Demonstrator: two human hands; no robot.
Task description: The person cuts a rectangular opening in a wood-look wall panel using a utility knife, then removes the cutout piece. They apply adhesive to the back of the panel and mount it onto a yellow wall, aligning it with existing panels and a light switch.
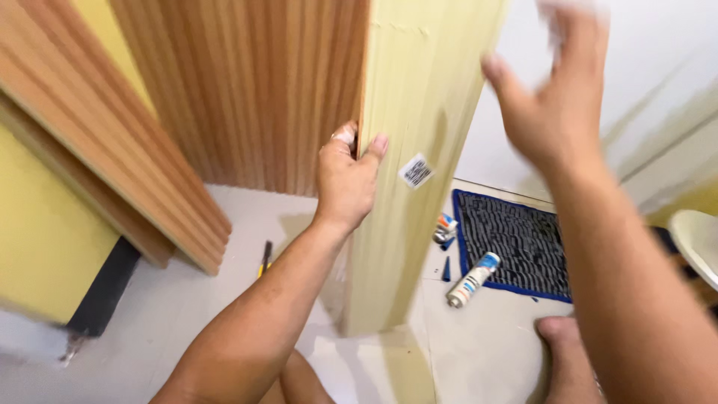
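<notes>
Gripping the edge of an upright panel (407, 150), the left hand (345, 179) has its thumb on the pale yellow back and its fingers curled round to the ribbed wood-tone front. That pinch at mid-height looks meant to hold the panel plumb, since the panel stands on its bottom end on the floor (187, 314) and would tip without a steadying hand.

The right hand (557, 97) is raised beside the panel's far edge, apart from it, fingers spread and loose, holding nothing. Its fingertips are blurred at the top of the frame. It sits where it could catch or press the pale face, but there is no contact now.

Panel position: centre of view, standing near a wall already clad in the same ribbed boards (247, 90). A small barcode sticker (416, 170) sits on the pale back.

- More ribbed panels (112, 150) lean against the yellow wall on the left, stacked at a slant, probably stock kept within reach.
- A tube of sealant (471, 279) lies on the floor at the edge of a dark blue-bordered mat (516, 239); a smaller tube or bottle (445, 228) lies just beyond it, at the mat's corner.
- A yellow-handled tool (265, 258) lies on the floor behind the left forearm, kind unclear.
- The person's bare foot (565, 352) is planted at the lower right, close to the panel's base.
</notes>
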